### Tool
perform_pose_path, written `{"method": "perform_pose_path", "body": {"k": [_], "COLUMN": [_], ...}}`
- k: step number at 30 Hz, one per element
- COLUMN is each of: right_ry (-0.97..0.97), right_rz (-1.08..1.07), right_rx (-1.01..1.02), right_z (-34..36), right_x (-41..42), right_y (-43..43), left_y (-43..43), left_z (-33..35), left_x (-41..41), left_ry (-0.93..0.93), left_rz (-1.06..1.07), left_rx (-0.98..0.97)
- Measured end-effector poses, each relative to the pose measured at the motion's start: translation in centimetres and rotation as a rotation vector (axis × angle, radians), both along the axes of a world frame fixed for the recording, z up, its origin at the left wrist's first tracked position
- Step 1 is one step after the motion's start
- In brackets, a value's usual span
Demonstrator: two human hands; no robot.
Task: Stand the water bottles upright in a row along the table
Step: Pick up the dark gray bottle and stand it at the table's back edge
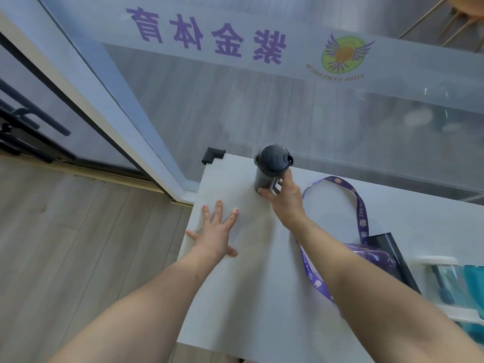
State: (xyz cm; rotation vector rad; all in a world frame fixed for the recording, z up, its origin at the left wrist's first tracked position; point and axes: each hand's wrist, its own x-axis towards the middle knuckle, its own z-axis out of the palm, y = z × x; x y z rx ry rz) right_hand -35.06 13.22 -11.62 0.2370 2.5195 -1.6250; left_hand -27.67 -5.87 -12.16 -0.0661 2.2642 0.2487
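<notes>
A dark grey water bottle (269,166) with a black lid stands upright near the far left corner of the pale table (235,297). My right hand (284,199) wraps around the bottle's lower body from the right. My left hand (216,231) lies flat on the table with its fingers spread, left of and nearer than the bottle. Behind my right forearm lies a purple bottle (377,258) on its side, with a purple strap (362,205) looping away from it. At the right edge a clear bottle with a white lid (450,281) also lies flat.
A black object (392,254) lies beside the purple bottle. A dark corner guard (212,154) caps the table's far left corner. A glass wall with purple lettering (209,32) runs behind the table. The table's left edge drops to a wood floor (78,231).
</notes>
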Motion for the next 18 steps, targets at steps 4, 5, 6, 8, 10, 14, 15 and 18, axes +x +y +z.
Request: {"method": "perform_pose_path", "body": {"k": [4, 5, 6, 8, 10, 14, 15, 18], "right_ry": [-0.013, -0.016, -0.019, -0.016, -0.019, -0.016, -0.013, -0.011], "right_rz": [0.012, 0.011, 0.012, 0.006, 0.0, -0.005, -0.004, 0.0], "right_rx": [0.0, -0.005, -0.007, -0.014, -0.024, -0.022, -0.024, -0.022], "right_z": [-0.3, -0.5, -0.6, -0.7, -0.9, -1.0, -1.0, -1.2], "right_x": [-2.7, -3.1, -3.3, -3.6, -3.7, -3.6, -3.6, -3.4], "right_y": [-0.5, -0.6, -0.6, -0.7, -0.7, -0.8, -0.9, -0.9], "left_y": [0.0, 0.1, 0.1, 0.1, 0.1, 0.1, 0.1, 0.1], "left_z": [-0.1, -0.1, -0.1, -0.2, -0.1, -0.1, -0.1, -0.1], "left_x": [0.0, 0.0, 0.0, 0.0, -0.1, 0.0, 0.0, 0.0], "left_ry": [-0.002, -0.001, -0.002, -0.005, -0.002, -0.006, -0.007, -0.003], "left_rz": [-0.002, -0.004, -0.005, -0.007, -0.006, 0.003, 0.005, 0.001], "left_rx": [-0.006, -0.011, -0.015, -0.018, -0.015, -0.007, -0.006, -0.01]}}
